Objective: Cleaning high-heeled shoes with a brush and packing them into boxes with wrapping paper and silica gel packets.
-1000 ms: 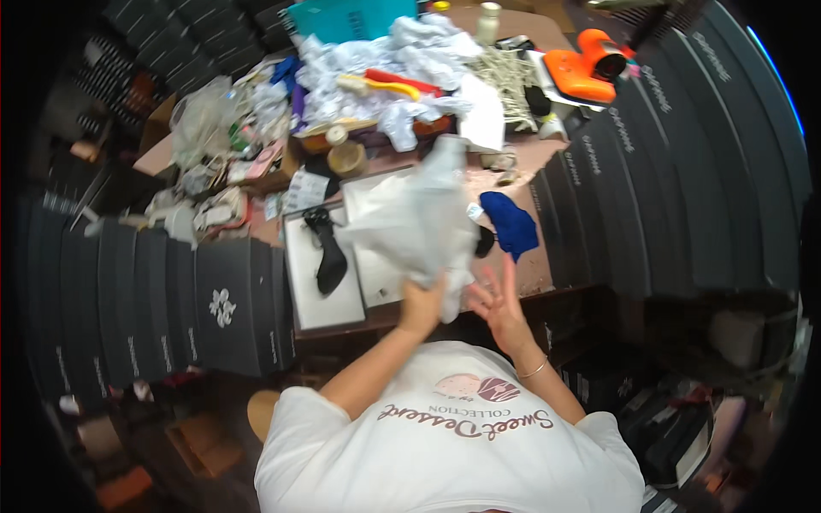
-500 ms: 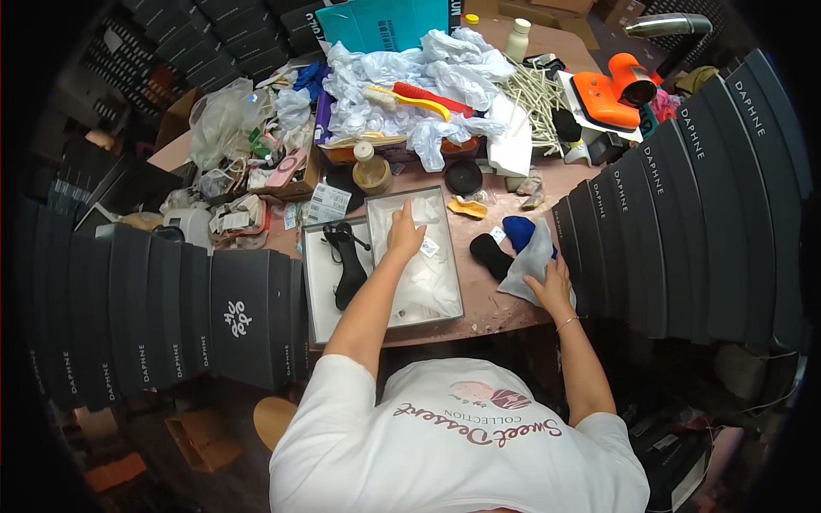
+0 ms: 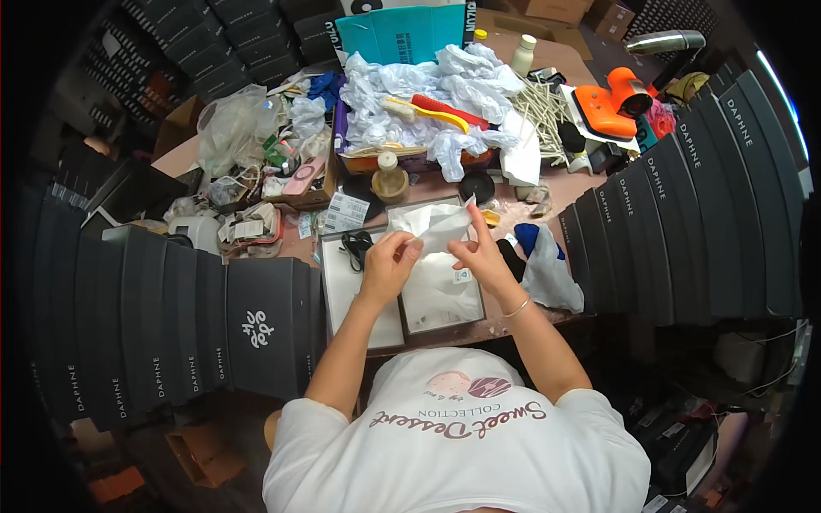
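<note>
Both hands are up over the cluttered pinkish tabletop [image 3: 547, 192], each pinching one side of a crumpled sheet of thin white tissue paper [image 3: 434, 227]: the left hand [image 3: 389, 263] grips its lower left part, the right hand [image 3: 477, 253] has fingers closed on its right edge. The sheet hangs just above an open shallow black shoe box with a pale lining [image 3: 432, 286], which lies at the near edge of the tabletop; a dark strappy shoe [image 3: 356, 249] lies in the white tray [image 3: 349, 295] just left of it. The likeliest fault, as I judge it, is a tear: the paper looks flimsy and is held at two points, so any uneven pull between the hands could rip it or leave it bunched instead of flat. A second risk is the crowding. A small brown bottle with a pale cap [image 3: 389, 177] stands just beyond the box, and a heap of crumpled white wrapping paper [image 3: 428, 94] sits behind that, so a wide sweep of either elbow or wrist could tip the bottle or drag loose sheets into the box. On the right, a blue cloth item beside a whitish plastic bag [image 3: 547, 274] lies close to the tabletop's edge and could be brushed off. The box itself sits near the front edge, so a downward press might shift it toward the person.
</note>
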Available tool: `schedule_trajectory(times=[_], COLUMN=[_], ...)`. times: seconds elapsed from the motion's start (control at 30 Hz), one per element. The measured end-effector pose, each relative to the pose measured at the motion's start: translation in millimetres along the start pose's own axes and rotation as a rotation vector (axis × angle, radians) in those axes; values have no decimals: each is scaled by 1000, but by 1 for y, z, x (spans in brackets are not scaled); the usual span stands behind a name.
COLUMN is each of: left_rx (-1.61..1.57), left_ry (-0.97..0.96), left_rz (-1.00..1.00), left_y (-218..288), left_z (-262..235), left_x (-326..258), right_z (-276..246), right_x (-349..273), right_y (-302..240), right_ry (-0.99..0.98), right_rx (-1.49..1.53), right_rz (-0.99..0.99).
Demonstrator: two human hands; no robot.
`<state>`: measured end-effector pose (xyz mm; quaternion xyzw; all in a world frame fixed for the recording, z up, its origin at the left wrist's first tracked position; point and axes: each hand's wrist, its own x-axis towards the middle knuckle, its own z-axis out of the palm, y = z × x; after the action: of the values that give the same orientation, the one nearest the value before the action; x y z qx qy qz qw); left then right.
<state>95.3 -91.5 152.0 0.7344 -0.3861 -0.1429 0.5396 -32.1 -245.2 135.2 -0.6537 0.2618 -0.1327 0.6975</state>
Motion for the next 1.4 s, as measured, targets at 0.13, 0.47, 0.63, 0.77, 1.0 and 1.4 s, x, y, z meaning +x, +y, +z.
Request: schedule_trajectory(times=[0.13,0.47,0.63,0.77,1.0,1.4], left_rx=[-108,167,266,-154,186,-1229], left_ry=[138,296,407,719,789,357], left_rz=[-131,-134,-344,-665,-422,-547], left_y=[-10,-10,-79,-74,-3,-18], left_z=[-21,-55,-41,-63,-87,-33], left_x=[-14,-103,-181,-258,-258,-179], right_z=[18,85,101,93,164,127], right_x=[15,-42,-75,-30,103,44], right_y=[-21,-21,-26,0,73,-55], right_ry=[-45,-267,-762,-775,-803,-661], right_rx=[7,-324,-321,-376,-1601,-1359], right_rz=[-63,-545,-256,-179,-1026,-1315])
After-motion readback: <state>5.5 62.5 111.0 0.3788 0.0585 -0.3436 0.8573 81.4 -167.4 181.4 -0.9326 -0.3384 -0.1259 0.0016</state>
